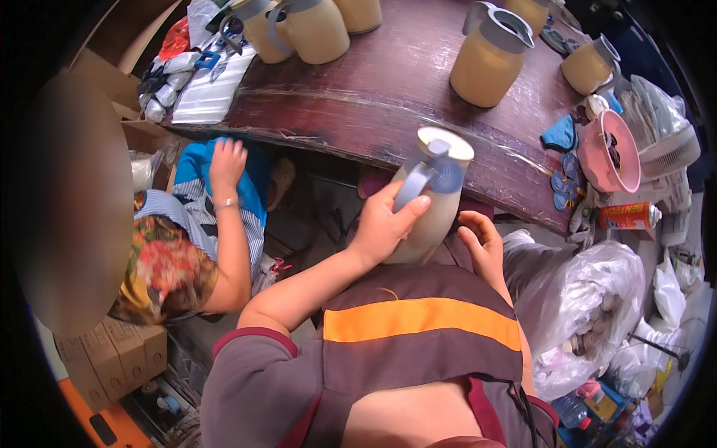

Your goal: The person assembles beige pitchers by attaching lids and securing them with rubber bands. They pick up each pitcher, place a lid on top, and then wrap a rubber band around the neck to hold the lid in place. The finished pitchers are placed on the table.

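A beige insulated jug (433, 224) with a blue-grey collar and handle is held over my lap, leaning slightly, its white round rim uppermost. My left hand (381, 228) is closed round the jug's handle, with the thumb along it. To the right of the jug's body is my right hand (484, 246). Its fingers are loosely bent and apart, with nothing seen in them and a small gap to the jug. Beyond, on the dark red table (336, 104), stands a similar jug (489, 63) with a grey collar and a white rim.
More beige jugs (317, 33) stand at the table's far left, another jug (590, 66) at the right. A pink basket (611, 153) and a red spray can (629, 216) are at the right, above a clear plastic bag (575, 306). At left sits another person (187, 261) near cartons (112, 358).
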### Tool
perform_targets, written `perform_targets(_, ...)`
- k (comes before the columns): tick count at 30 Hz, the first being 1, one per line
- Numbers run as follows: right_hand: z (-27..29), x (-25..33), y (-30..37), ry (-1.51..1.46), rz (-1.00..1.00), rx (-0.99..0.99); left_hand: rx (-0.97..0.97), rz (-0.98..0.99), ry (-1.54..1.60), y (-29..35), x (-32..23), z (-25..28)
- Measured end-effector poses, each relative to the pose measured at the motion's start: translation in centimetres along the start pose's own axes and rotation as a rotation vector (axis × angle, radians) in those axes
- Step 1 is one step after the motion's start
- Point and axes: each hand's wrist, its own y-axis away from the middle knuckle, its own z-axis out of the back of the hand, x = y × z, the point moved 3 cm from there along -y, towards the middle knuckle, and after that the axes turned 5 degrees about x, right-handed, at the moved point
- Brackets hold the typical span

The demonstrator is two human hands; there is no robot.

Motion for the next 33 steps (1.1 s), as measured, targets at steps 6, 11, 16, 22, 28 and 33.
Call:
perform_targets(6, -1.5, -2.7, 0.6, -0.018, -0.046, 0.072, -0.221, -0.464, 0.005, 0.9, -7.7, 3.3)
perform_targets(11, -2.7, -2.7, 1.2, -0.035, -0.057, 0.119, -0.385, -0.629, -0.197, -5.1, -6.7, 9.3)
perform_targets(16, -1.3, -3.1, 0.2, -0.019, -0.026, 0.023, -0.621, -0.630, -0.581, -11.5, -4.0, 17.4)
perform_targets(22, 1.8, 1.9, -7.4, 0.136, 0.093, -0.035, -0.637, -0.168, -0.279, -12.9, 3.4, 23.2)
perform_targets(28, 5.4, 12.5, -19.4, 0.891, 0.358, -0.048, -0.292, -0.111, -0.268, -7.6, 7.8, 15.7)
perform_targets(33, 7.8, 17.3, -25.6, 1.365, 0.363, -0.471, -0.346, -0.153, -0.327, -5.9, 7.1, 14.3)
